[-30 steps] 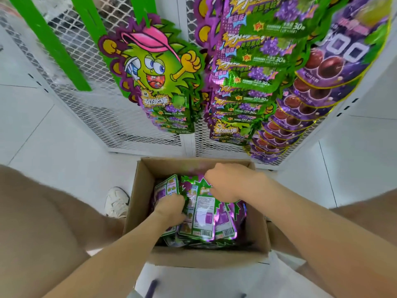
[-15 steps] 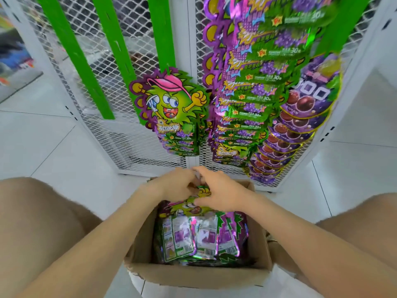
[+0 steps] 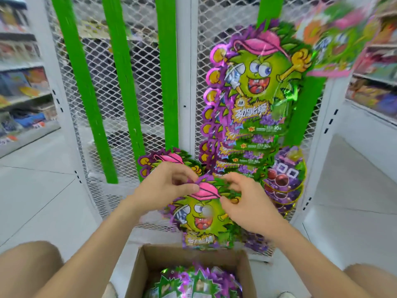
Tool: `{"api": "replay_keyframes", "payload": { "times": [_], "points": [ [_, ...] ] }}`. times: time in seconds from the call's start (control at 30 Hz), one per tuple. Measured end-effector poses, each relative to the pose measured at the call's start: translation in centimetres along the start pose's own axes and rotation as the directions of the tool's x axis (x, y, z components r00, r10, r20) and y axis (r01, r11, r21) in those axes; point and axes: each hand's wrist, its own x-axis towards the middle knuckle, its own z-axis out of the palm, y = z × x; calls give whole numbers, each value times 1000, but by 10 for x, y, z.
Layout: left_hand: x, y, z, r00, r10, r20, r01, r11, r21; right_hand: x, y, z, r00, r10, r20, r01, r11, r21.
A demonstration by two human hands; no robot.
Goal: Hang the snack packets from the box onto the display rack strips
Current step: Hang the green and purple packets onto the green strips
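The person holds 1 packet (image 3: 202, 216) in the air, above the box (image 3: 148, 257) and in front of the rack (image 3: 137, 87). It sits just below a packet already hung at the foot of the third strip (image 3: 168, 82). The left hand (image 3: 169, 188) pinches the packet's top edge at the pink cap. The right hand (image 3: 247, 205) pinches the top right corner. Both grips are narrow, fingertips closed on the foil.

The step in hand looks like bringing this packet up to a strip. To do it well, the fingers should stay out at the top corners, so the middle of the top edge stays free for a hook. No hang hole or hook can be made out here. The packet is best raised flat to the strip and pressed on squarely, without creasing the foil. More packets (image 3: 193, 282) wait in the box.

The packet stands upright, cap end up, with its printed face toward the camera. Its long axis runs near vertical, and the blurred lower edge hangs toward the box
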Motion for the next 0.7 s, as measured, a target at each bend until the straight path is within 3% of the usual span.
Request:
{"api": "replay_keyframes", "payload": {
  "times": [0.13,0.3,0.4,0.5,0.7],
  "points": [
    [29,69,-15,989,133,-66,-133,991,1,23,-45,-52,970,-167,-178,133,974,-185],
    [84,154,-31,906,331,-263,-313,944,107,63,-93,-135,852,-253,-459,81,929,-362],
    [122,199,-41,866,394,-307,-351,917,189,97,-114,-178,790,-305,-531,70,906,-416],
    [158,234,-53,856,367,-365,-321,930,181,131,-129,-210,759,-259,-597,64,943,-326],
    [182,269,-55,876,223,-427,-262,964,-34,165,-142,-233,656,-235,-717,115,970,-213]
  ]
}}
